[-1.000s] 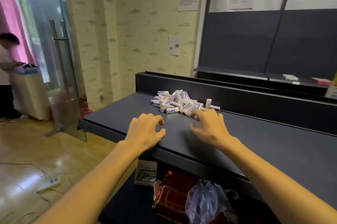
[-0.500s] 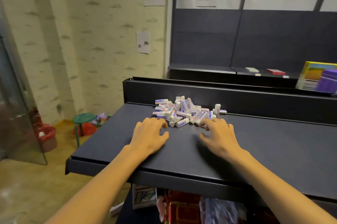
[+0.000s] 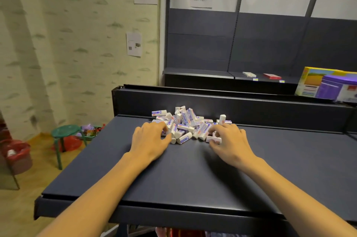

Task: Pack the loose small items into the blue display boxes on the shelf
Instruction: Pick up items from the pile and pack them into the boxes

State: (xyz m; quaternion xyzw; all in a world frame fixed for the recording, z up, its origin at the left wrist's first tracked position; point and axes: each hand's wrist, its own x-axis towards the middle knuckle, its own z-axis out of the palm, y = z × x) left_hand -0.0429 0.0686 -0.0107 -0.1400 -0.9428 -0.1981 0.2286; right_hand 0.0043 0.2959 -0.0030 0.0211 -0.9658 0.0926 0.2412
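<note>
A heap of small white erasers with blue-purple labels (image 3: 186, 123) lies on the dark shelf board (image 3: 193, 175), against its back wall. My left hand (image 3: 149, 141) rests at the heap's left edge, fingers curled into the erasers with the tips hidden. At the heap's right edge my right hand (image 3: 230, 142) pinches one eraser (image 3: 213, 138) between thumb and fingers. One eraser (image 3: 222, 118) stands upright at the back right. A purple-blue box (image 3: 337, 89) sits on the ledge at the far right, in front of a yellow box (image 3: 311, 80).
Behind the board rises a dark back rail (image 3: 231, 101), and beyond it a lower shelf holds two flat packs (image 3: 271, 76). A green stool (image 3: 64, 132) and a red bin (image 3: 18, 154) stand on the floor to the left. Red packages show under the board's front edge.
The view has swung right and closer. Both hands have slid forward into the heap's edges, and my right fingers have closed on an eraser.
</note>
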